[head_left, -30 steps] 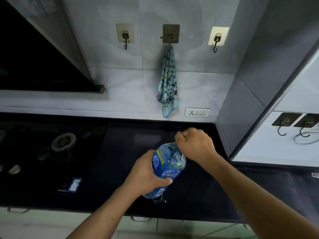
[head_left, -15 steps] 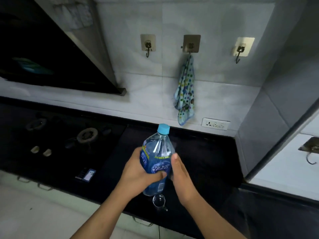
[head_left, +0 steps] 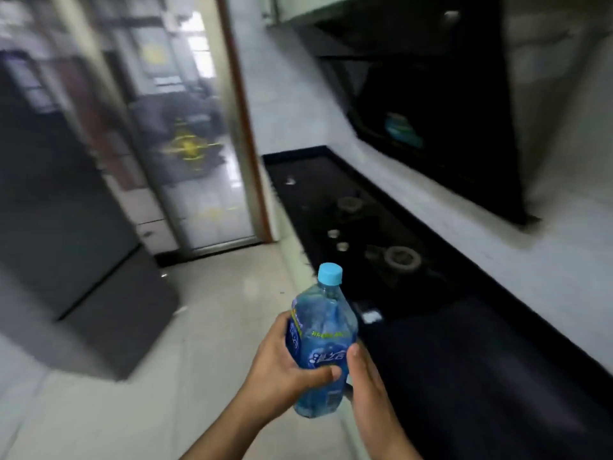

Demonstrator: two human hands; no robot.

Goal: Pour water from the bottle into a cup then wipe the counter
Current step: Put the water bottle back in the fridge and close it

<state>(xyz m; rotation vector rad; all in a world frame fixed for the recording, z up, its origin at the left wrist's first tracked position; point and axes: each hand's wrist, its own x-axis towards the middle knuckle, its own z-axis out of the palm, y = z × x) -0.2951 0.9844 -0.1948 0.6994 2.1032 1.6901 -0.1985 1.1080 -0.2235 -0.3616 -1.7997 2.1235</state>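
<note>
One bottle (head_left: pixel 320 343), two burners (head_left: pixel 401 258), left hand (head_left: pixel 282 373) fingers wrapping it, right hand (head_left: pixel 368 390) fingers straight against it

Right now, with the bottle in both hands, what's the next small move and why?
Probably lift the right hand to the light blue cap and twist it off. The cap is on the water bottle, the left hand grips its body, and the right rests open against it. No cup is in view, so pouring must wait.
</note>
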